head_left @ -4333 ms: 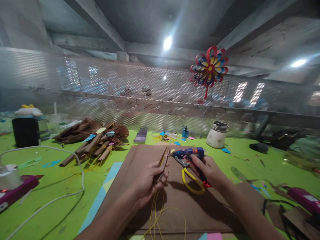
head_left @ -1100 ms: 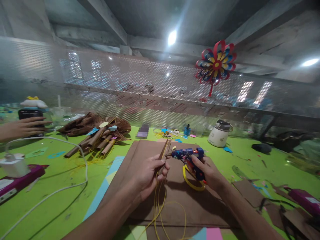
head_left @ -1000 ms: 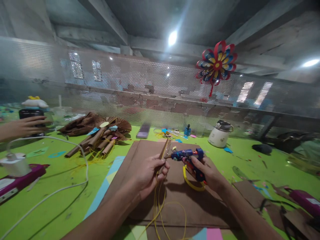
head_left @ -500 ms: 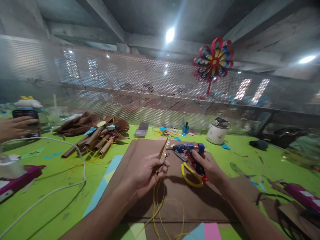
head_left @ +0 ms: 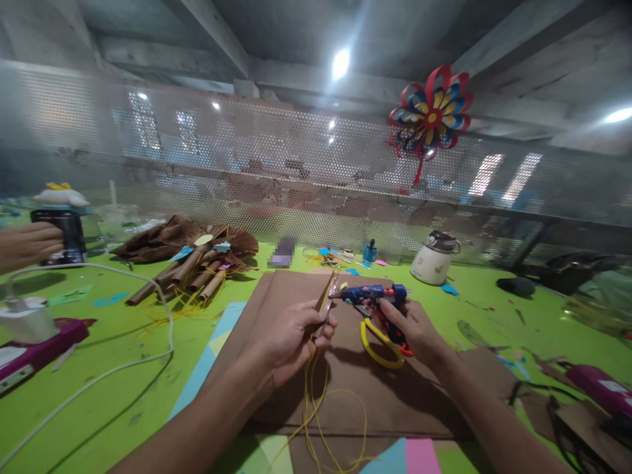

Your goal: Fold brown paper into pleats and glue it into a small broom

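My left hand (head_left: 296,339) is closed on a narrow folded piece of brown paper (head_left: 328,303), seen nearly edge-on. Yellow string (head_left: 312,408) trails from under those fingers. In my right hand (head_left: 417,329) is a dark blue glue gun (head_left: 368,293) with a red-orange trigger area. Its nozzle points left and sits at the paper's edge; whether it touches I cannot tell. Yellow-handled scissors (head_left: 380,355) are just below the gun, over large brown paper sheets (head_left: 296,421).
At the left, another person's hand (head_left: 32,245) holds a dark phone (head_left: 69,230). Nearby are brown paper rolls (head_left: 168,280), a white cable (head_left: 170,329) and a purple power strip (head_left: 64,336). A white bottle (head_left: 433,260) stands at back right, and a paper flower (head_left: 432,118) hangs above.
The glue gun's nozzle has shifted slightly left and down along the folded paper in my left hand. The whole view has moved a little; both grips stay the same.
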`<action>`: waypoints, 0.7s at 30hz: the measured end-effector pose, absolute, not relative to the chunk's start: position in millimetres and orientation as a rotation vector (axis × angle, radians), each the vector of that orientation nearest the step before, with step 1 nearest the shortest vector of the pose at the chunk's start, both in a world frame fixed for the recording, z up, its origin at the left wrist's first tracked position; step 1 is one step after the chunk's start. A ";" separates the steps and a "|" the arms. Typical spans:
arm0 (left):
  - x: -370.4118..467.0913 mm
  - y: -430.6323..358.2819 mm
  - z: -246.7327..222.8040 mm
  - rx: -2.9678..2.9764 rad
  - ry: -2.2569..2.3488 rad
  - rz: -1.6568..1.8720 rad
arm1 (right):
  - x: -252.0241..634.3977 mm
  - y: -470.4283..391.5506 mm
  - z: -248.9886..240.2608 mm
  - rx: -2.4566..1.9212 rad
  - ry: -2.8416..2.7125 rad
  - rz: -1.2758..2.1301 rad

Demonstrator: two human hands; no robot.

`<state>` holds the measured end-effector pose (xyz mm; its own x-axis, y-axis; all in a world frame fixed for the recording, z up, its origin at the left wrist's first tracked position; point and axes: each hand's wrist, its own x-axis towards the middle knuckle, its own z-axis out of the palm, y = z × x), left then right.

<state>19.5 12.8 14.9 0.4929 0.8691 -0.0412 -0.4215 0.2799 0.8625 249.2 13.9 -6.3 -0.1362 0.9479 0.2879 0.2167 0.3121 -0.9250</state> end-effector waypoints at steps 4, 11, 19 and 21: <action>19.7 13.4 12.9 0.897 0.592 0.939 | 247.8 12.5 -2.8 -1.097 -1.584 0.906; 19.0 13.3 14.1 0.900 0.538 0.915 | 249.5 9.8 -5.6 -1.076 -1.644 0.999; 19.5 12.6 17.3 0.879 0.607 0.947 | 257.4 17.7 -8.8 -1.069 -1.583 1.012; 18.1 15.3 16.4 0.864 0.634 0.972 | 261.3 22.7 -9.8 -1.119 -1.603 0.906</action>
<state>18.1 15.3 16.4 0.4366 0.8958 -0.0833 -0.4373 0.2922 0.8506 261.3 22.7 -9.8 -0.1325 0.9501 0.2824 0.2484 0.3077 -0.9185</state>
